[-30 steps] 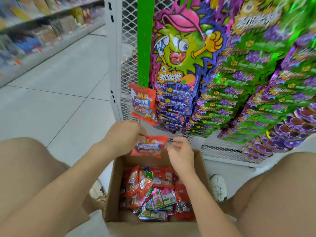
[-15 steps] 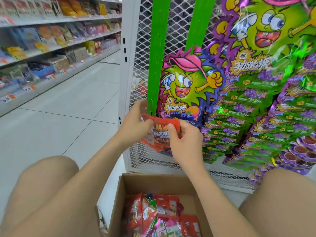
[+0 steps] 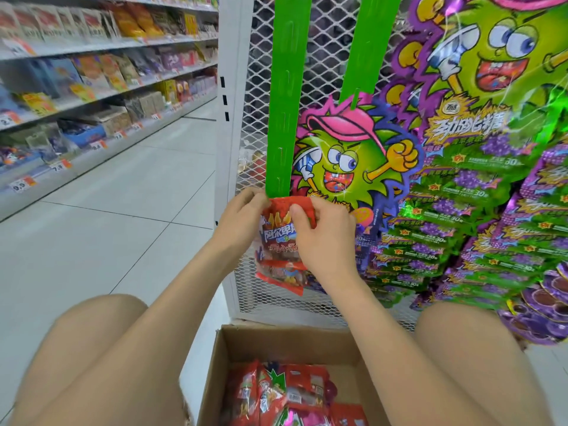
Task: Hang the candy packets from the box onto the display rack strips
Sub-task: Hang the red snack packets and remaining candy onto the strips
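A red candy packet [image 3: 278, 235] is held up against the lower end of the left green display strip [image 3: 284, 96]. My left hand [image 3: 242, 216] pinches its top left corner. My right hand [image 3: 322, 238] pinches its top edge from the right, thumb on the front. Another red packet [image 3: 282, 276] hangs on the strip just below, partly hidden by the held one. A second green strip [image 3: 368, 47] hangs to the right. The open cardboard box [image 3: 276, 339] sits on the floor between my knees, with several red packets [image 3: 276, 395] inside.
The strips hang on a white mesh rack panel [image 3: 325, 72]. Green and purple candy packs [image 3: 461, 216] fill the rack to the right. Store shelves [image 3: 92, 96] line the aisle at left, across a white tiled floor [image 3: 123, 216]. My bare knees flank the box.
Both hands lifted the red packet out of the box and up to the bottom of the left green strip. The view rose with them.
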Action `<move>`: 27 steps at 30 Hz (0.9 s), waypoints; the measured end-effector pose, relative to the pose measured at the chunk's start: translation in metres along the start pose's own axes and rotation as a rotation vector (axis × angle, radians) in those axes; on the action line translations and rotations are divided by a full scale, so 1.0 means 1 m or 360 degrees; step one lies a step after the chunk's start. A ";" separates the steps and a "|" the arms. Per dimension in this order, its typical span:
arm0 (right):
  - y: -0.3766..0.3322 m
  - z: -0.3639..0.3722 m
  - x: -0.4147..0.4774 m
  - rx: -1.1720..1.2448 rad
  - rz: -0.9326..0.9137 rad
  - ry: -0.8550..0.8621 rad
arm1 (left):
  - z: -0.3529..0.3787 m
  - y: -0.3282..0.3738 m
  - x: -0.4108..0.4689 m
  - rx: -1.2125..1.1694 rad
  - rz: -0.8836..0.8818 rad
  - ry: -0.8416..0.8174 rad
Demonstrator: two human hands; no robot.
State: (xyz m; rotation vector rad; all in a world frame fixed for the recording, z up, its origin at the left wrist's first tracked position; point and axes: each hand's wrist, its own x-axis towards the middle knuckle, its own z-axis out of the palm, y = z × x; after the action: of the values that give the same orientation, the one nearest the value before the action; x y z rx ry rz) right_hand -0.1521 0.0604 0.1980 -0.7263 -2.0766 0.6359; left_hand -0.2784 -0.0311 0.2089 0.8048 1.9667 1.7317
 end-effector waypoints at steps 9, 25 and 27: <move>-0.016 0.012 -0.001 0.0267 0.0163 0.0020 | -0.019 0.011 -0.025 0.0021 -0.0050 -0.0090; 0.002 0.021 -0.033 -0.0077 0.0286 -0.0196 | -0.023 0.013 -0.032 0.0148 -0.0026 -0.0174; 0.001 0.017 -0.035 -0.0039 0.0248 -0.0204 | -0.024 0.011 -0.034 0.0165 0.0008 -0.0145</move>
State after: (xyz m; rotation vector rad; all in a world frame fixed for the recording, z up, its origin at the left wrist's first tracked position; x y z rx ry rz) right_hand -0.1483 0.0341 0.1690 -0.8881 -2.1625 0.7622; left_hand -0.2662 -0.0712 0.2208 0.9080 2.0085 1.5778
